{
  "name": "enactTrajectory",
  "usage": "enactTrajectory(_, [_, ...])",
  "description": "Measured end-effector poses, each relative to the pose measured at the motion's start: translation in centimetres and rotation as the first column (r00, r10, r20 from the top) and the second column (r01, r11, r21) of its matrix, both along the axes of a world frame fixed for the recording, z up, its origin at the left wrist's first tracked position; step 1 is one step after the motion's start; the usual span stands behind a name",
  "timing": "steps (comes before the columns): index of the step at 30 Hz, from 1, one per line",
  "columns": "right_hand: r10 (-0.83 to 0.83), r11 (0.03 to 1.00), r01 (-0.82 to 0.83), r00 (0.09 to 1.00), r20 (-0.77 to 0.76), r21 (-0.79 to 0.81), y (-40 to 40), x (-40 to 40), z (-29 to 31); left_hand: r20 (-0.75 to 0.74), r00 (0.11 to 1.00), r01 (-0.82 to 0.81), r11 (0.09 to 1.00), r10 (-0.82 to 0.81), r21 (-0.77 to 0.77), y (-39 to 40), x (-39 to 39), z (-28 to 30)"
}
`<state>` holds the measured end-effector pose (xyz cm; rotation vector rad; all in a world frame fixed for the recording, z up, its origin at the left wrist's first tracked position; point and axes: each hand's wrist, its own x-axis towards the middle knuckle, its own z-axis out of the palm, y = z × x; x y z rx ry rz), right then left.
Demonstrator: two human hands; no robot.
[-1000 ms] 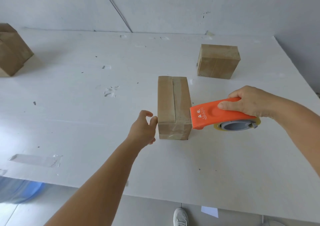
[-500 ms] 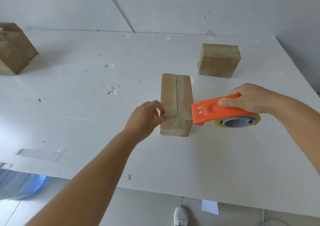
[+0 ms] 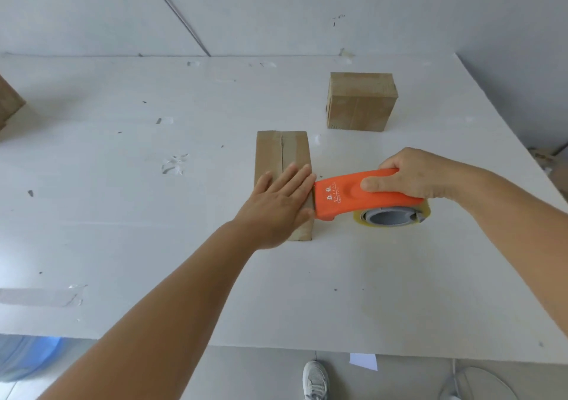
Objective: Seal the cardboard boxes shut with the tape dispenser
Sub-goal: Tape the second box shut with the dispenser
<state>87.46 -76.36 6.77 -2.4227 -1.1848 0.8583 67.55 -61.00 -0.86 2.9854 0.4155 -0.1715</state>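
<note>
Head view: right hand [image 3: 412,175] grips tape dispenser [image 3: 347,195] pointing left at box [image 3: 270,154]; left hand [image 3: 276,203] flat atop.

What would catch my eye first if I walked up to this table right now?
The bright orange tape dispenser, gripped in the right hand at mid-table. Its front edge meets a narrow cardboard box, which the left hand presses flat. A squarer box sits behind, farther back.

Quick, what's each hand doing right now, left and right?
Left hand: open, fingers straight, flat on top of the near cardboard box.
Right hand: closed around the orange tape dispenser.
</note>
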Motion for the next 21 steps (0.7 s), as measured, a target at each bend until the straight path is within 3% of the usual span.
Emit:
enactTrajectory(6, [-0.026, 0.998, 0.030, 0.997, -0.071, 0.049, -1.0, 1.8, 0.2, -0.010, 1.000, -0.010, 1.000, 0.010, 0.010, -0.1, 0.0, -0.2])
enactTrajectory(13, [-0.029, 0.999, 0.029, 0.999, -0.017, -0.021, -2.2, 3.0, 1.1, -0.007, 1.000, -0.012, 1.000, 0.012, 0.014, -0.1, 0.1, -0.3])
enactTrajectory(17, [0.000, 0.991, 0.026, 0.982, 0.189, -0.133, -2.0, 2.0, 1.9, 0.043, 0.999, 0.033, 0.999, -0.033, 0.015, -0.1, 0.1, -0.3])
enactTrajectory(21, [0.136, 0.978, -0.042, 0.872, 0.470, -0.204, 0.7, -2.1, 2.0, 0.083, 0.995, 0.052, 0.998, -0.055, 0.036, -0.3, 0.0, -0.5])
